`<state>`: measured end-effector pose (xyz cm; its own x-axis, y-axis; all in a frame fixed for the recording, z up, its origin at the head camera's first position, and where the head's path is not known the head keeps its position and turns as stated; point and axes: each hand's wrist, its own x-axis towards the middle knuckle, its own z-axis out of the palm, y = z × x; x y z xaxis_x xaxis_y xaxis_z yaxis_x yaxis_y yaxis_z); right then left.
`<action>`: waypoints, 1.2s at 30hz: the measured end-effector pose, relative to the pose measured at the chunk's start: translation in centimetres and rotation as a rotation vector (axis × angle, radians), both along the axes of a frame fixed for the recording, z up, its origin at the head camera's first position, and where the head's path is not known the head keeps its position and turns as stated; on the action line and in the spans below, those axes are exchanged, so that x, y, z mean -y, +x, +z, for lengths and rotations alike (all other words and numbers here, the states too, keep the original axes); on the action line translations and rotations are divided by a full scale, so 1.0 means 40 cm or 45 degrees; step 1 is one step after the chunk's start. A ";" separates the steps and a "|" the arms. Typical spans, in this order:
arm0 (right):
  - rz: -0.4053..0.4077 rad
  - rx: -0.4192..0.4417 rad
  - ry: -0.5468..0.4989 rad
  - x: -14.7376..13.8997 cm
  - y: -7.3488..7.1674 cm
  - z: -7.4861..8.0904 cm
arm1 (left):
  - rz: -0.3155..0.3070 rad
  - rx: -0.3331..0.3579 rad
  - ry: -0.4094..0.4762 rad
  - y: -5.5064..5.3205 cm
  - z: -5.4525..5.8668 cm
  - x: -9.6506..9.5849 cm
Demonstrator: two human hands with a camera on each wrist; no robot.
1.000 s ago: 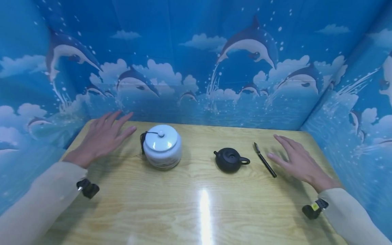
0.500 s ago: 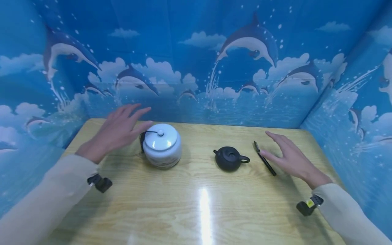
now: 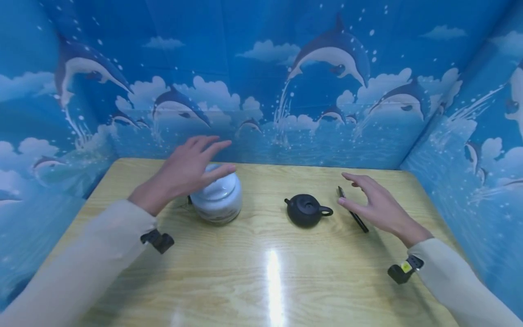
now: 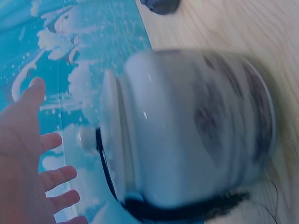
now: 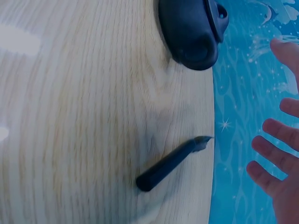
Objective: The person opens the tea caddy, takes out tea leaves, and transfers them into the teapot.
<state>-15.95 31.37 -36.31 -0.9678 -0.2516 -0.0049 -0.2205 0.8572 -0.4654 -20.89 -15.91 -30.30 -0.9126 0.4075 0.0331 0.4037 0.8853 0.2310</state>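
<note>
A white lidded jar [image 3: 222,206] with greyish painted markings stands upright on the table. My left hand [image 3: 184,170] hovers over it with fingers spread, hiding part of the lid in the head view. In the left wrist view those fingers are apart from the lid's knob [image 4: 88,138], and a dark cord with a tassel [image 4: 187,212] hangs from the knob. Farther right, my right hand [image 3: 377,206] is held above a slim black-handled tool [image 3: 359,221] with a pointed tip, touching nothing; its exact kind is unclear.
Between the jar and the slim tool sits a small black teapot [image 3: 304,211], its handle pointing right. The wooden table [image 3: 229,272] ends at a blue dolphin-print curtain [image 3: 261,81], which also rises at both sides.
My left hand has moved right, from beside the jar to over its lid. My right hand has shifted left, coming above the slim tool. The jar, teapot and tool stay put.
</note>
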 end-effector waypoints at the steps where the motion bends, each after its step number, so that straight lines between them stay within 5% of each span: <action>1: 0.006 -0.006 -0.005 0.005 -0.001 0.001 | -0.010 0.006 0.002 -0.001 0.001 -0.011; 12: 0.061 -0.086 -0.150 0.053 -0.014 0.002 | -0.097 0.042 0.116 0.012 0.003 -0.124; 23: 0.086 -0.007 -0.295 0.093 -0.017 0.001 | -0.197 0.062 0.129 0.032 -0.019 -0.218; 36: 0.133 0.007 -0.292 0.116 -0.027 -0.027 | -0.276 0.137 0.120 0.037 -0.056 -0.308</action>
